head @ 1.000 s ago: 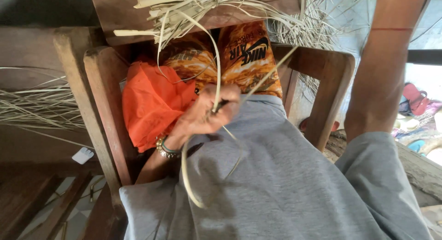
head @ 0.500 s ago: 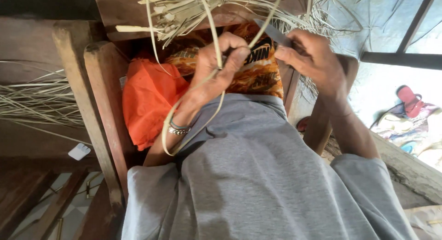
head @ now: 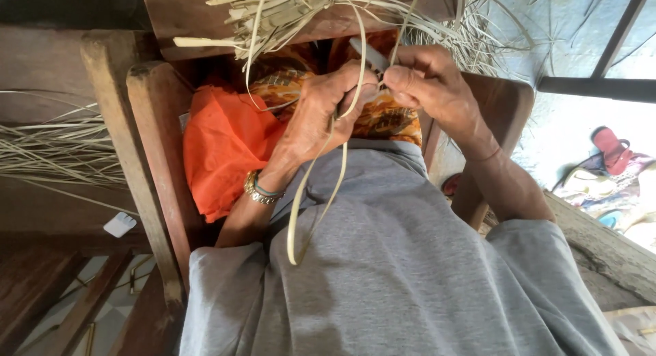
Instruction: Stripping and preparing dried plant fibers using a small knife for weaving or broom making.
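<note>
Here, left hand [head: 321, 117] pinching a long pale dried palm-leaf strip [head: 316, 192] that loops down over the grey shirt, right hand [head: 427, 86] clenched on a thin grey knife blade [head: 369, 54] against it, orange cloth [head: 222, 147] beside, wooden chair arms [head: 147, 165] hemming both sides, loose leaf bundle [head: 294, 11] above.

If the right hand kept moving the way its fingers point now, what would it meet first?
The right hand points left toward the left hand; their fingertips nearly meet around the pale leaf strip, so probably that strip, then the left fingers. Depth unclear.
</note>
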